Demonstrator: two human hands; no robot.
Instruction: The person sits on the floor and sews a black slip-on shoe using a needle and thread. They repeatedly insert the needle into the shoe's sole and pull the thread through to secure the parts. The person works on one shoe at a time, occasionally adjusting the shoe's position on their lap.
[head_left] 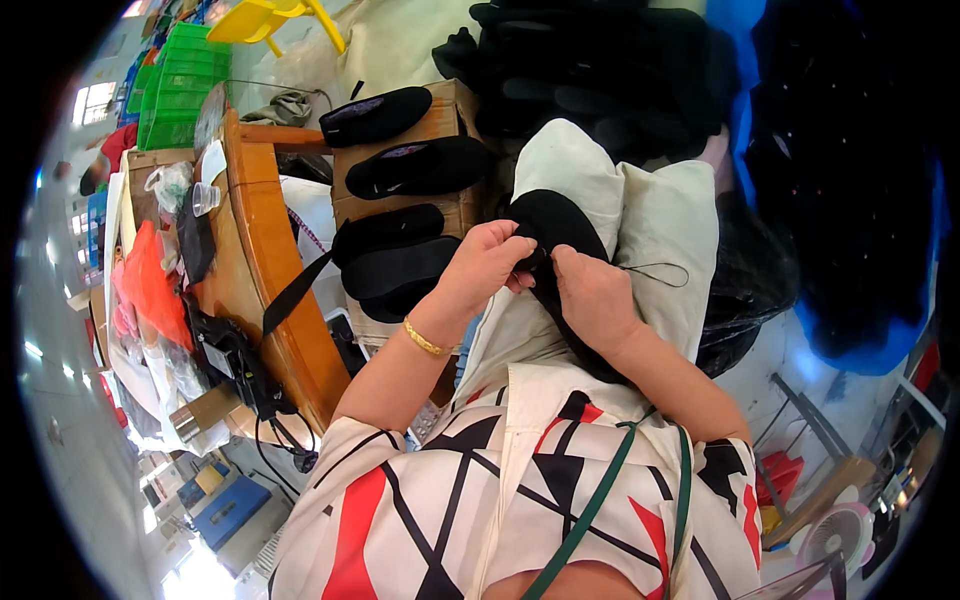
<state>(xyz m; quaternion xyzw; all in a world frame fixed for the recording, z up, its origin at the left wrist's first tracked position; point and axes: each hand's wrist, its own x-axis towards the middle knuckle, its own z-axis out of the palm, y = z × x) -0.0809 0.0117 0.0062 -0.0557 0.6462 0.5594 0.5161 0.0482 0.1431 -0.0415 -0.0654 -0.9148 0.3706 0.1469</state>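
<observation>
A black cloth shoe [555, 212] lies across my lap on pale trousers. My left hand [490, 262] is closed, its thumb and fingers pinching the shoe near its opening. Close beside it, my right hand [592, 300] is also closed in a pinch against the shoe; what its fingertips hold is too small to make out. A thin dark thread [660, 268] loops out to the right of that hand over the pale cloth. The near end of the shoe is partly hidden under my right hand.
Several black shoes [415, 168] lie on a cardboard box [455, 100] to the left. Past it stands a wooden table [290, 340]. A dark heap [600, 80] fills the far side, and a blue-edged bag [860, 355] of dark items is at right. A pink-and-white fan [835, 535] sits lower right.
</observation>
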